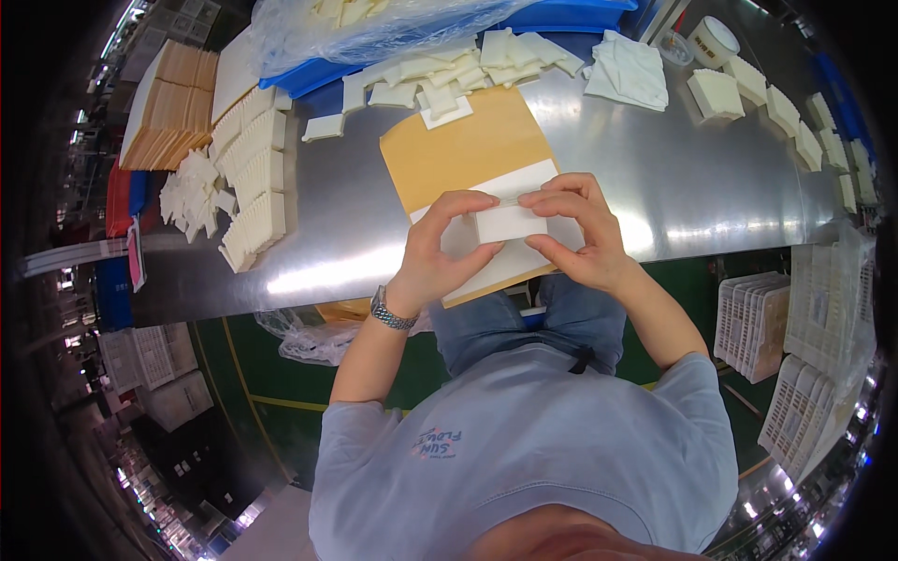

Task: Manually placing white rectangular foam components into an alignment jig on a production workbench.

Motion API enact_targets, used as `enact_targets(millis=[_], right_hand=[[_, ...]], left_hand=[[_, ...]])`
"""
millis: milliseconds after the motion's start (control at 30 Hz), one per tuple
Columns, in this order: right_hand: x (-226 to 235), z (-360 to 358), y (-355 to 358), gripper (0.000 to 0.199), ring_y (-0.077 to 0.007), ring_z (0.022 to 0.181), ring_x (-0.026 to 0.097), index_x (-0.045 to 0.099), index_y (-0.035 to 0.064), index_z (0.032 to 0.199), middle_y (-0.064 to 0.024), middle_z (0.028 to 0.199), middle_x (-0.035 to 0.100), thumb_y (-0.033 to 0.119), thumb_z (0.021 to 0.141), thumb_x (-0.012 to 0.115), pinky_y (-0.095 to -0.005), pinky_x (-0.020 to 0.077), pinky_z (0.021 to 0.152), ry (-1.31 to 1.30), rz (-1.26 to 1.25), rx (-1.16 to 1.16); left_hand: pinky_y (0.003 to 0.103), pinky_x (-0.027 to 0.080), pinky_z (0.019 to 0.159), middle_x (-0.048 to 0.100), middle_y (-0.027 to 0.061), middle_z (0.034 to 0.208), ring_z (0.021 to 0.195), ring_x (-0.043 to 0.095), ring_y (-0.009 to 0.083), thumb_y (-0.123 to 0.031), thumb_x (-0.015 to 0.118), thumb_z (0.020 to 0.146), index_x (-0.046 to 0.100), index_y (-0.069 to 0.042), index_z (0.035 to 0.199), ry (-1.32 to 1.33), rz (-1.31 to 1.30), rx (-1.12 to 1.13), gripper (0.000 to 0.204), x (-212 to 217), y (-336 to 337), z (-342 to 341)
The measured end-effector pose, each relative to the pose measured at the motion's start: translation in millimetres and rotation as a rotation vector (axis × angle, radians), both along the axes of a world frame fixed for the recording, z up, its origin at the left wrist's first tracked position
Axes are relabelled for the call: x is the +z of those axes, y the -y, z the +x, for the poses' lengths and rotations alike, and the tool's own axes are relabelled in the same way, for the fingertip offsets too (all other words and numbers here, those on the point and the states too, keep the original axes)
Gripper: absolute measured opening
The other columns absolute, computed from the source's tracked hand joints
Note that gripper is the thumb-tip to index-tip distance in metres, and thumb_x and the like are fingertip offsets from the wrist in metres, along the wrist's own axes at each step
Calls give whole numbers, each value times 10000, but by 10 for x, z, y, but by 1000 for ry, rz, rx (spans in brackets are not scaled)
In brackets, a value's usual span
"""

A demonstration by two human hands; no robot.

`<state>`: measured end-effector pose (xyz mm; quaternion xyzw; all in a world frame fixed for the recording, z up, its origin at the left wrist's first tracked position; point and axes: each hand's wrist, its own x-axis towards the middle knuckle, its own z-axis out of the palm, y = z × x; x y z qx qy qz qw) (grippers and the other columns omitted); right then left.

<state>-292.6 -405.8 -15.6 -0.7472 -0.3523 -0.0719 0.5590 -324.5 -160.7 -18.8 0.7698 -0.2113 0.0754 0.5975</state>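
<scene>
white pad (510,224) pinched between both hands, just above yellow sheet (458,154) on steel surface (692,187). left hand (440,252) gripping pad's left edge, right hand (580,234) closed on its right and top. stacked pads (253,178) well apart to the left.

The blue bin (561,14) and the clear plastic bag (374,28) at the far edge are cut off by the frame. Both hands hide the edges of the small white piece (510,222). Left-side floor items blur.
</scene>
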Motion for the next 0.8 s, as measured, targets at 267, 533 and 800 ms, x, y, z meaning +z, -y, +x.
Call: enact_targets(millis=[267,533,800], right_hand=[[-29,20,28,503,-270,1189,539,634,76,1213,-72,1274,698,53,761,852,-385,472,975,58,-47,-16],[-91,-4,55,488,-266,1203,532,610,70,1256,-88,1261,664,126,816,814,-398,444,1006,-182,40,-68],[-74,395,86,268,-282,1154,565,671,33,1126,-112,1170,678,113,878,729,-402,439,1006,-68,-35,173]], left_hand=[[386,498,1004,662,139,1252,1172,630,262,37,832,748,689,-61,1038,-2,53,-46,338,73,-11,9],[386,505,993,652,135,1261,1177,630,264,37,827,754,711,-58,1028,-18,44,-51,312,48,-24,8],[417,465,1044,581,149,1328,1250,579,297,-7,761,843,739,-65,1068,-23,34,-94,234,-118,-19,-56]])
